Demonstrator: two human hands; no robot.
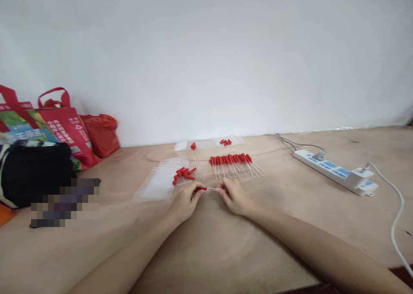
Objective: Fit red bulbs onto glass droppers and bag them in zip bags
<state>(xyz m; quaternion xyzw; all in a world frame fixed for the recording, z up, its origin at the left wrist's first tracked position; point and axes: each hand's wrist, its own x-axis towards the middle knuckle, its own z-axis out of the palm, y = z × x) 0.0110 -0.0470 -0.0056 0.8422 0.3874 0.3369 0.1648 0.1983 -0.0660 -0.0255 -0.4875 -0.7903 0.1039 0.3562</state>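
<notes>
My left hand (189,198) pinches a red rubber dropper bulb (202,189) by its closed end. From the other side my right hand (234,196) grips a thin clear dropper tube (211,189), whose end meets the bulb's mouth; how deep it sits inside I cannot tell. Just beyond my left hand lies a small heap of loose red bulbs (183,173) on clear plastic bags (156,184). Several loose clear tubes (199,168) lie beside the heap. Past my right hand is a row of droppers with red bulbs (230,160) on their far ends.
Near the wall, more small plastic bags (180,146) lie flat, with red bulbs (226,142) on them. A white power strip (332,169) with a cable stands at the right. Red bags (66,128) and a black bag (38,173) crowd the left side.
</notes>
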